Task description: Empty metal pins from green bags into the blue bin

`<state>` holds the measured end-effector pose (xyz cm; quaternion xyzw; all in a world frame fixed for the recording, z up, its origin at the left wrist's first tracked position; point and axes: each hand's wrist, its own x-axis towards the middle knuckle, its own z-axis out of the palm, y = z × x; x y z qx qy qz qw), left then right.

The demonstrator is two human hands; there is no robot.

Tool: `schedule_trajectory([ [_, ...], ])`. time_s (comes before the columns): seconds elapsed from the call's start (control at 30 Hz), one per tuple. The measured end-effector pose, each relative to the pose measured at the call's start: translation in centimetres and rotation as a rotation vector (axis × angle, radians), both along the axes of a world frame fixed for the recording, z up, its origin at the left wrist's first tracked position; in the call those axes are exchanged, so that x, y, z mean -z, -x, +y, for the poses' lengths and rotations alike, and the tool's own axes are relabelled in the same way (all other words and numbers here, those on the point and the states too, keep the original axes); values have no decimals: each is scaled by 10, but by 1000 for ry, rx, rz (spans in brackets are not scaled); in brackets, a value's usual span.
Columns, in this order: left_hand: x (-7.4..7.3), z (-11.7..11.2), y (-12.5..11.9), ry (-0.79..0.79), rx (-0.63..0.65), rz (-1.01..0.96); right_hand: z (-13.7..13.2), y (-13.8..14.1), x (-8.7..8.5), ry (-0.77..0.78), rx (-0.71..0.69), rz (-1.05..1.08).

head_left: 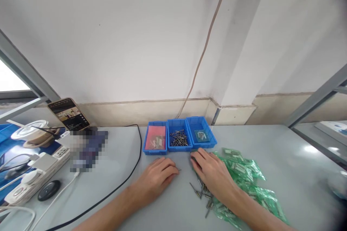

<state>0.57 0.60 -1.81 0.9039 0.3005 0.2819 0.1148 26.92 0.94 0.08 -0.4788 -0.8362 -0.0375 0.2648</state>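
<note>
My left hand (158, 175) rests on the grey table with its fingers curled together. A thin metal tip pokes out past its fingertips; the rest of that piece is hidden. To the right, my right hand (213, 173) bends its fingers down just in front of the blue trays, and what they hold, if anything, is hidden. Under and beside its palm lie several loose slim metal pins (195, 190). Against its wrist are green plastic bags (241, 170) with small metal parts inside.
Three blue trays stand side by side: one with pink material (156, 131), one with metal pins (179, 138), one with a small bag (202, 136). At left are a propped phone (69, 113), a power strip (35, 173), a black oval object (49, 190) and a black cable (119, 187).
</note>
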Motion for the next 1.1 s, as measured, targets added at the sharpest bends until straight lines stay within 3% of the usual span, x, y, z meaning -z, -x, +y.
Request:
schedule_trajectory([
  [0.23,-1,0,1,1,-7,11,2,-2,0,-115,-3,-196],
  [0.53,-4,-1,2,-26,-17,22,-4,-2,-5,-9,-207,-165],
  [0.87,-2,-1,3,-15,-33,9,-4,-3,-8,89,-209,-188],
  [1.1,0,-1,3,0,-23,-3,-2,2,-5,-13,-209,-173],
])
